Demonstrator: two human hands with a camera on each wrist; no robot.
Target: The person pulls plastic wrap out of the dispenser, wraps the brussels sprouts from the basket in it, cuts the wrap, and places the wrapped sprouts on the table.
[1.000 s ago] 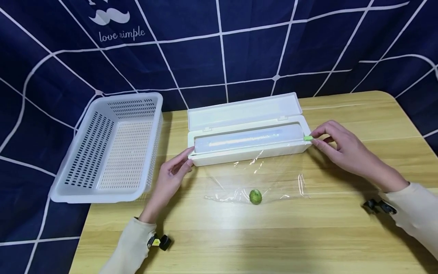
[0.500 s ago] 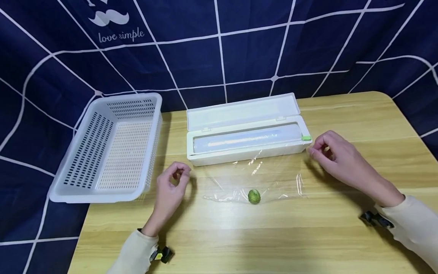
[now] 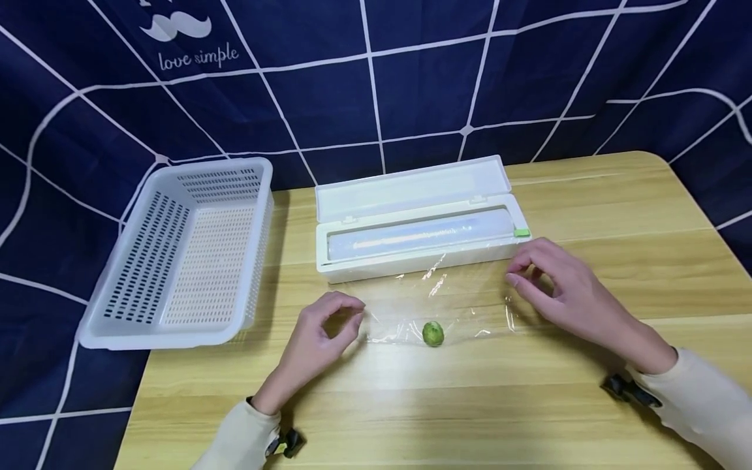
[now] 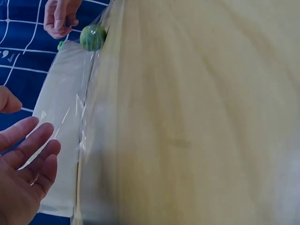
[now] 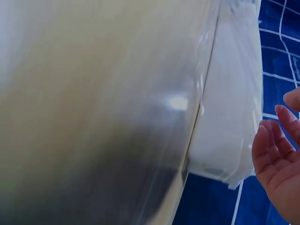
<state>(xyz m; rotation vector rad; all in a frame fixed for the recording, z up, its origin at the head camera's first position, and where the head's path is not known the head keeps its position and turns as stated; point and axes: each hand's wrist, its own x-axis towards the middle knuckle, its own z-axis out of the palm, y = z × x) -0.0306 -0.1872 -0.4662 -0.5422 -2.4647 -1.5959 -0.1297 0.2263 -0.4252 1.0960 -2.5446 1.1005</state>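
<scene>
A sheet of clear cling film [image 3: 405, 310] runs from the front of a white film box [image 3: 411, 261] onto the table. A small, round, mottled green ball [image 3: 433, 333], like a fruit or vegetable, lies at the sheet's near edge, and film overlaps it in the left wrist view. My left hand [image 3: 320, 339] hovers by the sheet's left near corner, thumb and fingertips apart, gripping nothing. At the right side of the film, my right hand [image 3: 558, 294] has its fingers loosely bent, with a gap before the thumb. In the right wrist view these fingers [image 5: 274, 145] hold nothing.
The box's lid [image 3: 411, 189] is raised at the back, showing the film roll [image 3: 420, 235] inside. A green slider [image 3: 521, 232] sits at its right end. To the left stands a white perforated basket [image 3: 249, 287]. A dark blue cloth [image 3: 429, 85] hangs behind the wooden table [image 3: 411, 405].
Both hands have let go of the box ends and come nearer to me. The left moved right to the film's near corner, the right inward beside the film. The green ball stays put.
</scene>
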